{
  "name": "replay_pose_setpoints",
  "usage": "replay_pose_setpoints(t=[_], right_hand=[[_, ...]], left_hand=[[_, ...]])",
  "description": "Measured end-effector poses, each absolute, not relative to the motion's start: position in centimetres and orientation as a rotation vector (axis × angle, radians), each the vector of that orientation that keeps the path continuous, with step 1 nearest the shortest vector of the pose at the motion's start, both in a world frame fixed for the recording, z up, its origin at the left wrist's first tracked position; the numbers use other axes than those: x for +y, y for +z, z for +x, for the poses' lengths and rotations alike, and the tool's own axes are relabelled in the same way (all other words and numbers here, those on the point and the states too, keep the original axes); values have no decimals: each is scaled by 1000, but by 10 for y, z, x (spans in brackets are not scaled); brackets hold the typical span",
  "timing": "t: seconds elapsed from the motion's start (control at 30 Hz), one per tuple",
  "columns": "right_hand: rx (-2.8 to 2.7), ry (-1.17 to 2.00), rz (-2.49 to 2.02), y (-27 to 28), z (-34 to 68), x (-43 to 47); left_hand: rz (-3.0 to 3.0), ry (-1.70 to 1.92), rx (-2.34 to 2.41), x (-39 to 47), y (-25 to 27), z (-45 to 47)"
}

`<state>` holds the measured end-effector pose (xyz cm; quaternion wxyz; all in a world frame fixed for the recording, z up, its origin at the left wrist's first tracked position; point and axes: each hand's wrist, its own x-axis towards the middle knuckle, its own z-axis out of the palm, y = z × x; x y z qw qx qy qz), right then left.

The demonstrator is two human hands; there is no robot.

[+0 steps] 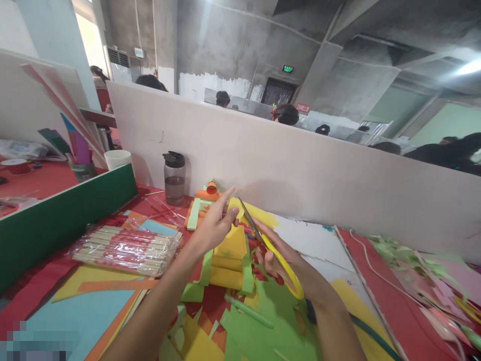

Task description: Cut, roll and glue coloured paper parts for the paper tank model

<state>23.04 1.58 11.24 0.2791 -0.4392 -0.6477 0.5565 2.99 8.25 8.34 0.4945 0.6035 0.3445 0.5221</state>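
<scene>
My left hand (216, 223) pinches a small yellow paper piece (236, 205), its edge curved. In my right hand (281, 253) is a pair of scissors (283, 263) with a yellow handle. The metal blades point up and left, close beside the paper; whether they touch it, I cannot tell. Below both hands sits a yellow-orange paper model (227, 250) with light green strips along its sides. Behind my left hand stands an orange paper model (203, 208) with green strips and a rolled orange tube on top, partly hidden.
A white partition (300, 165) runs behind the table, with a water bottle (175, 183) against it. To the left lie wrapped wooden sticks (128, 248), coloured sheets and a green divider (75, 225). Green paper (270, 326) and a green pen (250, 311) lie in front; a cable (379, 271) crosses the right.
</scene>
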Motion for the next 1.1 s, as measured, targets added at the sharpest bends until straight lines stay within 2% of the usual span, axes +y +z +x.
replay_pose_setpoints(t=[1.1], right_hand=[[-1692,1484,-1160,98,236,24]], left_hand=[[1618,1245,885,85,77,27]])
